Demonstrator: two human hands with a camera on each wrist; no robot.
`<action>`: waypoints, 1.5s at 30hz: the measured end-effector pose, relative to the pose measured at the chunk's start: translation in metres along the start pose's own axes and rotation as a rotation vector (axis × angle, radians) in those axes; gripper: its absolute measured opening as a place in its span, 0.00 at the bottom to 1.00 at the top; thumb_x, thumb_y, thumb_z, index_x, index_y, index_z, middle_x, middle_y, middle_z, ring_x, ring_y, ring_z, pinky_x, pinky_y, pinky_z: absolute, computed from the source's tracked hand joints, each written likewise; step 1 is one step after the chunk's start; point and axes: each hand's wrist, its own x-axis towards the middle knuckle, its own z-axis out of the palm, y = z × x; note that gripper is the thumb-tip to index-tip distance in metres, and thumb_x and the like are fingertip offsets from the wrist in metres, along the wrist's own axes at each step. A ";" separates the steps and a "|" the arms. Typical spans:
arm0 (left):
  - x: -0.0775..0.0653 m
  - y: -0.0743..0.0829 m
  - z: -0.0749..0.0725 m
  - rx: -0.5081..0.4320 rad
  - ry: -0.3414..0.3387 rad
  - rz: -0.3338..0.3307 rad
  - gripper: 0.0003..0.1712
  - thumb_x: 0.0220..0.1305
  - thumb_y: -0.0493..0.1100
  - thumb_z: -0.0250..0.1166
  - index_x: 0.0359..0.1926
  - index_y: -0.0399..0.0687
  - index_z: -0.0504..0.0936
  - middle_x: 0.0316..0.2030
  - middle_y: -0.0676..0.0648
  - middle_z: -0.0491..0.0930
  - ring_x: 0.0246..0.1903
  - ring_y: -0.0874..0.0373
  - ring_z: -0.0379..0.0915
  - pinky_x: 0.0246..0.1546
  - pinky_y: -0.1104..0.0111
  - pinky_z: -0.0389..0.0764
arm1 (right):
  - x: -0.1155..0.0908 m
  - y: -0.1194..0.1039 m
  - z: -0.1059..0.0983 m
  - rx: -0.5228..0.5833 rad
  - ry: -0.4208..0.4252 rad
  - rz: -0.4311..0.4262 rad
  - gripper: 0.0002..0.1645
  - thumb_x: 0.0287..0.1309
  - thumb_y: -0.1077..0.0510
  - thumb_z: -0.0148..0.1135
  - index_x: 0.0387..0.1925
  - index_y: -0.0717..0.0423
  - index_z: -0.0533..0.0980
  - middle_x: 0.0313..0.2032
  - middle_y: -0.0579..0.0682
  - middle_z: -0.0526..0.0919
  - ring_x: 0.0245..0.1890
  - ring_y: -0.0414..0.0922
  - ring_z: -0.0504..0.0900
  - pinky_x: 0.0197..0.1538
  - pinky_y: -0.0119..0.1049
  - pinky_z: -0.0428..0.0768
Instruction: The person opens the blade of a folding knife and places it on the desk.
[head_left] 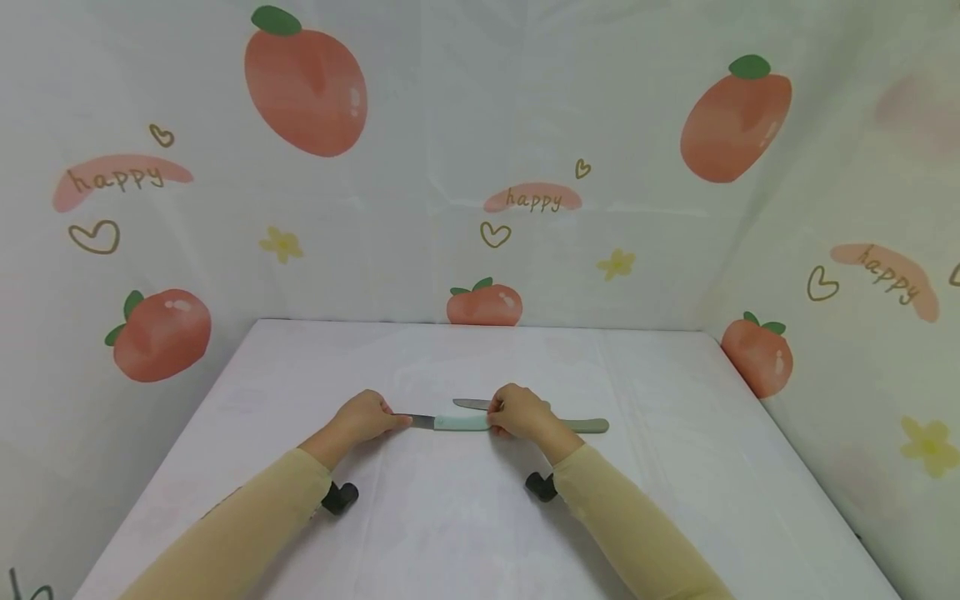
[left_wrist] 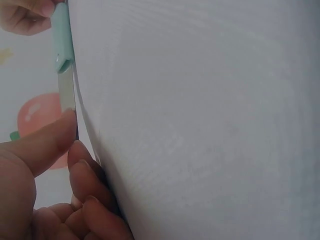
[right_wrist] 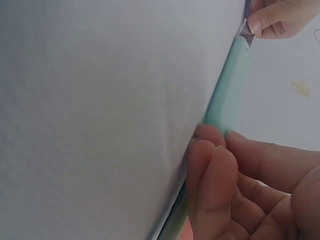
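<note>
A knife with a mint-green handle (head_left: pixel 461 423) lies crosswise in front of me, its blade (head_left: pixel 423 422) to the left. My left hand (head_left: pixel 365 417) pinches the blade between thumb and fingers; in the left wrist view the thumb (left_wrist: pixel 55 137) covers the tip end. My right hand (head_left: pixel 525 412) holds the right end of the handle (right_wrist: pixel 227 95) between thumb and fingertips. Just behind the mint handle lies another knife blade (head_left: pixel 470 404). A grey-green handle (head_left: pixel 588 426) sticks out right of my right hand. That hand hides what joins this blade and handle.
The white-covered table (head_left: pixel 435 533) extends around both hands. Behind it and at the sides hang white cloth walls (head_left: pixel 420 167) printed with fruit, hearts and flowers. Black wrist devices (head_left: pixel 341 498) jut out beneath the sleeves.
</note>
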 end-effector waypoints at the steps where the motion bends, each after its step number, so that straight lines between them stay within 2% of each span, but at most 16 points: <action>1: 0.000 0.000 0.000 0.006 0.001 -0.002 0.21 0.60 0.54 0.72 0.31 0.40 0.79 0.24 0.48 0.77 0.28 0.55 0.69 0.28 0.67 0.70 | 0.000 0.000 0.000 -0.001 0.002 0.001 0.07 0.63 0.61 0.67 0.28 0.56 0.79 0.20 0.46 0.83 0.21 0.40 0.80 0.28 0.31 0.73; 8: 0.000 0.002 0.000 0.036 0.001 0.004 0.23 0.59 0.55 0.72 0.33 0.38 0.79 0.25 0.47 0.77 0.29 0.54 0.70 0.30 0.66 0.71 | 0.001 0.000 0.000 -0.026 0.015 0.009 0.09 0.64 0.61 0.66 0.27 0.56 0.79 0.19 0.47 0.83 0.20 0.40 0.78 0.29 0.31 0.72; 18: -0.001 0.003 0.001 0.051 0.013 0.028 0.22 0.61 0.55 0.71 0.30 0.39 0.79 0.21 0.48 0.77 0.26 0.56 0.68 0.27 0.67 0.69 | 0.003 0.001 0.000 -0.063 0.031 0.010 0.08 0.64 0.61 0.66 0.27 0.56 0.80 0.19 0.45 0.83 0.20 0.39 0.76 0.28 0.31 0.71; 30: -0.002 0.007 0.000 0.057 0.017 0.001 0.23 0.60 0.56 0.71 0.29 0.40 0.79 0.21 0.48 0.77 0.25 0.56 0.68 0.26 0.67 0.68 | 0.001 -0.001 -0.002 -0.081 0.050 0.008 0.08 0.62 0.60 0.68 0.27 0.56 0.81 0.18 0.44 0.82 0.21 0.39 0.76 0.28 0.32 0.72; 38: -0.004 0.007 0.000 0.049 0.016 -0.013 0.23 0.60 0.56 0.72 0.31 0.38 0.79 0.22 0.47 0.77 0.27 0.55 0.70 0.28 0.66 0.70 | -0.003 0.000 -0.010 -0.060 0.056 -0.003 0.05 0.61 0.60 0.69 0.29 0.57 0.83 0.20 0.43 0.82 0.23 0.40 0.77 0.30 0.32 0.74; 45: -0.009 0.008 0.000 0.043 0.028 -0.014 0.23 0.60 0.56 0.71 0.31 0.40 0.79 0.23 0.48 0.78 0.28 0.55 0.71 0.29 0.66 0.71 | -0.013 0.000 -0.020 0.022 0.059 0.011 0.04 0.61 0.61 0.69 0.33 0.59 0.83 0.24 0.45 0.83 0.24 0.39 0.78 0.30 0.31 0.76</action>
